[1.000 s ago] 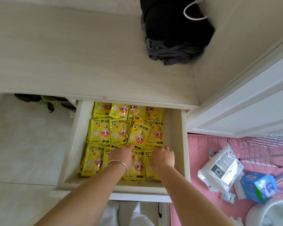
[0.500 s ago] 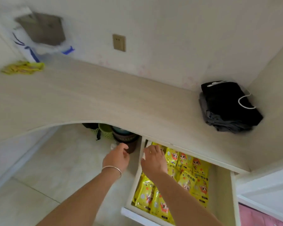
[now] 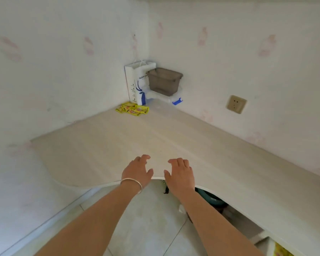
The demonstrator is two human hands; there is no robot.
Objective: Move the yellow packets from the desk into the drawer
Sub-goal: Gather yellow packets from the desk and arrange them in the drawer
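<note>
A small pile of yellow packets (image 3: 132, 109) lies on the pale wooden desk (image 3: 155, 137), far back in the corner by the walls. My left hand (image 3: 138, 170), with a silver bangle on its wrist, hovers over the desk's near curved edge, fingers apart and empty. My right hand (image 3: 180, 173) is beside it, also spread and empty. Both hands are well short of the pile. Only a corner of the open drawer (image 3: 270, 245) shows at the bottom right, with yellow packets (image 3: 282, 251) inside.
A white paper bag (image 3: 137, 84) and a grey plastic bin (image 3: 163, 81) stand in the corner just behind the pile. A wall socket (image 3: 236, 104) is on the right wall. Bins (image 3: 211, 197) sit under the desk on the tiled floor.
My view has swung left from the drawer to the desk corner. Both hands left the packets in the drawer and rose, empty, over the desk's front edge.
</note>
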